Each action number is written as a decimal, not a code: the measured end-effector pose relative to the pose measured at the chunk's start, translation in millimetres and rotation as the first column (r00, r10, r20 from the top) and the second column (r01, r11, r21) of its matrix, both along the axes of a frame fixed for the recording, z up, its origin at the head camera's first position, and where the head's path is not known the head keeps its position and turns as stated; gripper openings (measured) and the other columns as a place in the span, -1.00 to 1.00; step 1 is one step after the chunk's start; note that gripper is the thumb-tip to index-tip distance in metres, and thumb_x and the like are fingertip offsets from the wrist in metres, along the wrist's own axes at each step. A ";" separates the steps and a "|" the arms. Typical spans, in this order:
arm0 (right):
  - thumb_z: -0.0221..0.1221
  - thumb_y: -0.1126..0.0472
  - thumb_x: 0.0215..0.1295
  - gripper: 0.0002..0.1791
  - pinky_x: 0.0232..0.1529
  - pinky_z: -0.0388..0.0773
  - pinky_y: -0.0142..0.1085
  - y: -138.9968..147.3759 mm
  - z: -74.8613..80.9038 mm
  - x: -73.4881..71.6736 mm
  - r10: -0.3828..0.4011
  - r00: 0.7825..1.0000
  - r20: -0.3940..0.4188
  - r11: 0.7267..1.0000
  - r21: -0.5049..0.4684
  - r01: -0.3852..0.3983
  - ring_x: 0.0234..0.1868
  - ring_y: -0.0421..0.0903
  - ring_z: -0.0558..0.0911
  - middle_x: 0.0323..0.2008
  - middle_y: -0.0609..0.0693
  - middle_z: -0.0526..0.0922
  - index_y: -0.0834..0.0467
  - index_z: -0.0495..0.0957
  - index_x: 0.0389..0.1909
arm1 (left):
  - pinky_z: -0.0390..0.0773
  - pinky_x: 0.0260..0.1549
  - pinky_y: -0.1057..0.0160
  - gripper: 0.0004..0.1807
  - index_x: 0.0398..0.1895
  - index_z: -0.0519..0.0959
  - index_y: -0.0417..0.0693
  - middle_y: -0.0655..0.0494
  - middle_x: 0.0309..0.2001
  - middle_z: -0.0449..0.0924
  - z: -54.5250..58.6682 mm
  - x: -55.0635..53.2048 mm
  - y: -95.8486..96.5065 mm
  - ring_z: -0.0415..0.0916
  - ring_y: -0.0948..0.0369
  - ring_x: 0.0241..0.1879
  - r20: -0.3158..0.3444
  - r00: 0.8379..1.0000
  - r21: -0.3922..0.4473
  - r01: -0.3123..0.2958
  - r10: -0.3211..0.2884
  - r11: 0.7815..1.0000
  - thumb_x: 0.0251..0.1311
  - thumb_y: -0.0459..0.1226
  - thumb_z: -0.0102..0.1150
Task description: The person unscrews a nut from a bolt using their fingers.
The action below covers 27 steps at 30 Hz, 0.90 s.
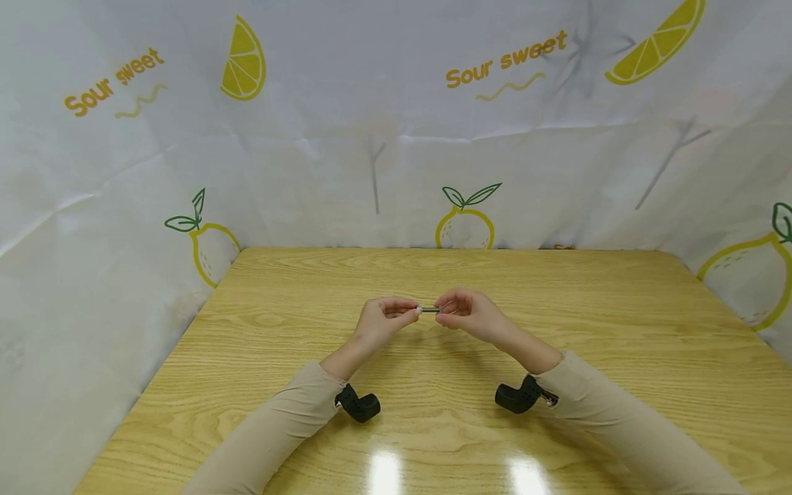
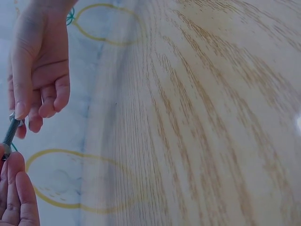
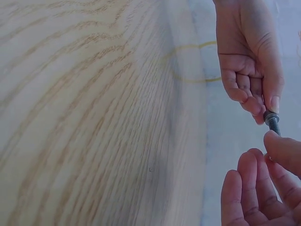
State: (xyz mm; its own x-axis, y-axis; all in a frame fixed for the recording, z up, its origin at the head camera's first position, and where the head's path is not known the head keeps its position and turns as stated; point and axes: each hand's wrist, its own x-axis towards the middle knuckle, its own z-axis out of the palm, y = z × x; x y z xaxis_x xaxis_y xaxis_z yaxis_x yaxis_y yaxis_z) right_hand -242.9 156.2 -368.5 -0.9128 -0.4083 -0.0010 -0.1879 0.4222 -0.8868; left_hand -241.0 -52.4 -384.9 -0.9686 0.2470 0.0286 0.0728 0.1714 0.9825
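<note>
A small metal bolt point(image 1: 430, 310) is held level above the table between both hands, its threaded shank showing in the wrist views. My left hand point(image 1: 385, 320) pinches one end between thumb and fingertips, where a silvery nut-like piece shows beside the thumb. At the opposite end, my right hand point(image 1: 475, 317) pinches the bolt near a dark round collar or head point(image 3: 271, 116). In the head view, fingertips cover both ends. The remaining fingers of each hand are bent loosely, clear of the bolt.
The wood-grain table point(image 1: 278, 275) spreads beneath both hands. A white curtain point(image 1: 309, 172) printed with lemons and lettering hangs behind it and along both sides. Black camera mounts point(image 1: 357, 404) sit at the wrists, below the beige sleeves point(image 1: 287, 412).
</note>
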 end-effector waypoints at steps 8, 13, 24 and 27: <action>0.15 0.23 0.28 -0.65 -0.09 0.61 -0.06 0.3 -1.6 -0.2 0.013 1.000 0.019 1.000 -0.002 -0.013 -0.16 0.16 0.64 -0.23 0.28 0.64 0.35 0.45 0.01 | 0.55 -0.05 -0.03 -0.74 -0.08 0.60 -0.34 -0.24 -0.13 0.64 25.2 17.7 -0.7 0.63 0.13 -0.22 -0.011 1.000 -0.012 0.020 -0.020 1.000 0.19 -0.37 0.17; 0.15 0.20 0.30 -0.62 -0.06 0.60 -0.07 0.1 0.6 0.0 0.020 0.999 0.034 1.000 -0.004 -0.019 -0.12 0.20 0.63 -0.19 0.31 0.64 0.35 0.44 0.03 | 0.55 -0.05 -0.04 -0.74 -0.08 0.60 -0.34 -0.25 -0.12 0.63 26.3 19.1 -0.8 0.60 -0.06 -0.13 -0.005 1.000 0.001 0.018 -0.018 1.000 0.19 -0.38 0.16; 0.10 0.17 0.34 -0.59 0.00 0.59 -0.09 0.3 4.3 2.0 0.004 0.999 0.034 1.000 -0.001 -0.004 -0.06 0.20 0.60 -0.05 0.33 0.56 0.37 0.41 0.06 | 0.54 -0.02 -0.06 -0.74 -0.08 0.60 -0.32 -0.24 -0.12 0.64 27.1 19.4 -0.4 0.58 -0.10 -0.10 0.012 1.000 -0.007 0.013 -0.013 1.000 0.18 -0.37 0.18; 0.13 0.17 0.31 -0.58 -0.01 0.57 -0.06 0.3 4.3 2.3 -0.007 1.000 0.014 1.000 0.019 0.007 -0.08 0.11 0.61 -0.03 0.27 0.56 0.36 0.42 0.08 | 0.53 -0.02 -0.06 -0.74 -0.08 0.61 -0.32 -0.24 -0.12 0.64 26.9 19.0 -0.4 0.58 -0.11 -0.09 0.017 1.000 -0.008 0.013 -0.013 1.000 0.18 -0.37 0.18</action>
